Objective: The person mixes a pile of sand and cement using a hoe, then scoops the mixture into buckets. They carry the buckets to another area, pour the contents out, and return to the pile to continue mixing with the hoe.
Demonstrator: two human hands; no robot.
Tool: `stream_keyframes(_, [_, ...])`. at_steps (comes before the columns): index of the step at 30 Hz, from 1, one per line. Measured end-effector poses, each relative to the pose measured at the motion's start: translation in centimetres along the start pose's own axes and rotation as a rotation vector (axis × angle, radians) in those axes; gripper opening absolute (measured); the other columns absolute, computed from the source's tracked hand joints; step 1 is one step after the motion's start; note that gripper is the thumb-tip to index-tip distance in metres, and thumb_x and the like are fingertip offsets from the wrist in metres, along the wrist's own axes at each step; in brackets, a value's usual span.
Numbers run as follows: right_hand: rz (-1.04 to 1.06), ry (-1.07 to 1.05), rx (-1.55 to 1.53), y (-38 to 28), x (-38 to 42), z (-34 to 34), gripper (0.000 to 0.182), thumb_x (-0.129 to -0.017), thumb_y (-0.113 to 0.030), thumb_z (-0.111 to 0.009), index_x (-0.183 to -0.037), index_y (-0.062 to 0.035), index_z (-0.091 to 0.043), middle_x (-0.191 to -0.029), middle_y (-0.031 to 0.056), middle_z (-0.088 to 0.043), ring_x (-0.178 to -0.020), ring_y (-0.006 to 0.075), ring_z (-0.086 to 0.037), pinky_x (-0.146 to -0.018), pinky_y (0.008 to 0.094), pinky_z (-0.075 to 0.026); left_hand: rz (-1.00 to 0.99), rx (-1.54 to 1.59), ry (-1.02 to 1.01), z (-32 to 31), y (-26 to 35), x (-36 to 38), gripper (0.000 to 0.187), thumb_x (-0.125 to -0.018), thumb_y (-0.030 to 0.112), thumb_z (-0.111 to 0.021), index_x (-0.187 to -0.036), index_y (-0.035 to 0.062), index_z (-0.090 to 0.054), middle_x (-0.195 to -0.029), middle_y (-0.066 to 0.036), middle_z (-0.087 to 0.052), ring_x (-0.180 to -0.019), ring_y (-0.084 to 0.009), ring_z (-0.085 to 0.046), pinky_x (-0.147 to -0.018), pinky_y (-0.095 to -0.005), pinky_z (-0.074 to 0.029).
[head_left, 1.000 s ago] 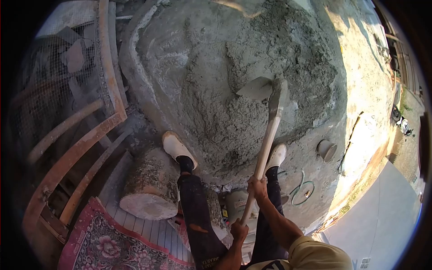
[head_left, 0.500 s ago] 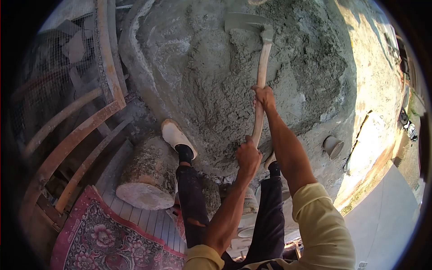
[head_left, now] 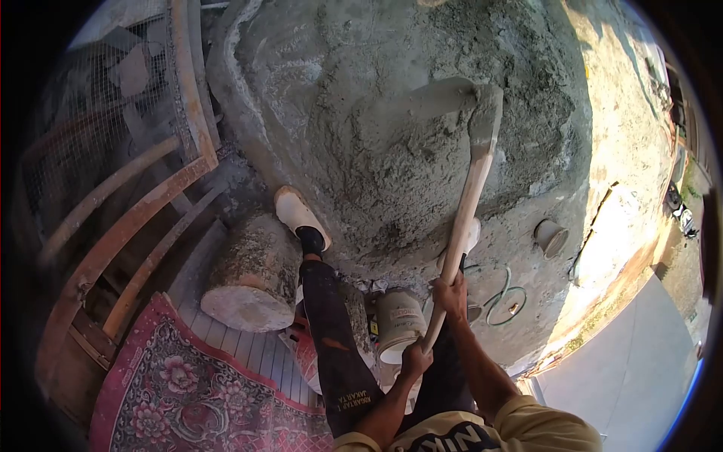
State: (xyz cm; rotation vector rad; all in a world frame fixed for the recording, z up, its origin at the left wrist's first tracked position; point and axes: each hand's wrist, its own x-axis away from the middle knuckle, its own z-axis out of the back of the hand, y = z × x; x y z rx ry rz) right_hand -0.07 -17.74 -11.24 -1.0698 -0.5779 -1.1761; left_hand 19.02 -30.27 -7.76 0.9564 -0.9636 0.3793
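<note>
A hoe (head_left: 465, 203) with a pale wooden handle slants over the wet grey mortar (head_left: 376, 173). Its blade (head_left: 444, 98), smeared with mortar and blurred, is over the upper part of the pile; whether it touches is hard to tell. My left hand (head_left: 416, 360) is wrapped round the handle near its lower end. Farther up the same handle, my right hand (head_left: 452, 296) is closed around the wood. My left shoe (head_left: 300, 217) stands at the near edge of the mortar, and the handle partly covers the other shoe (head_left: 473, 235).
Beside my left leg lies a thick, crusted cylinder (head_left: 252, 279). Buckets (head_left: 399, 320) stand by my legs, and a small bucket (head_left: 550, 238) lies farther right. A green hose (head_left: 493, 297) coils on the ground. Wooden beams (head_left: 128, 237) and a patterned rug (head_left: 203, 392) are at left.
Both hands have drawn the hoe back towards my body, and its head has moved nearer and to the right. The green hose and a bucket between my legs now show more fully.
</note>
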Motion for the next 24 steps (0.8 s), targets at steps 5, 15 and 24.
stream_keyframes(5, [0.399, 0.004, -0.064, -15.5, -10.1, 1.0, 0.025, -0.085, -0.018, -0.057, -0.099, -0.0010, -0.045, -0.066, 0.0046, -0.049, -0.043, 0.0157, -0.052, -0.039, 0.0298, -0.043, -0.185, 0.301, 0.152, 3.2, 14.2, -16.4, 0.018, -0.073, 0.009, -0.065, -0.087, -0.0023, -0.059, -0.067, -0.019, -0.062, -0.062, -0.0323, -0.065, -0.058, -0.0396, -0.049])
stream_keyframes(15, [0.230, -0.109, 0.411, -1.0, -6.6, -2.1, 0.052, -0.087, -0.032, -0.063, -0.124, 0.0015, -0.046, -0.078, 0.0167, -0.063, -0.058, 0.0228, -0.065, -0.052, 0.0374, -0.052, 0.516, 0.691, -0.267, 10.8, 15.4, -8.5, 0.013, -0.073, 0.007, -0.066, -0.070, 0.0016, -0.055, -0.054, -0.003, -0.049, -0.040, -0.0143, -0.049, -0.037, -0.0286, -0.038])
stream_keyframes(24, [0.012, 0.347, -0.236, -0.4, 18.7, 17.7, 0.059, -0.089, -0.041, -0.061, -0.128, 0.0003, -0.047, -0.068, 0.0077, -0.058, -0.057, 0.0158, -0.060, -0.048, 0.0261, -0.048, 0.349, 0.339, -0.450, 16.7, 17.3, -10.6, 0.042, -0.083, 0.026, -0.071, -0.106, 0.0017, -0.047, -0.094, -0.017, -0.055, -0.071, -0.0216, -0.061, -0.056, -0.0365, -0.056])
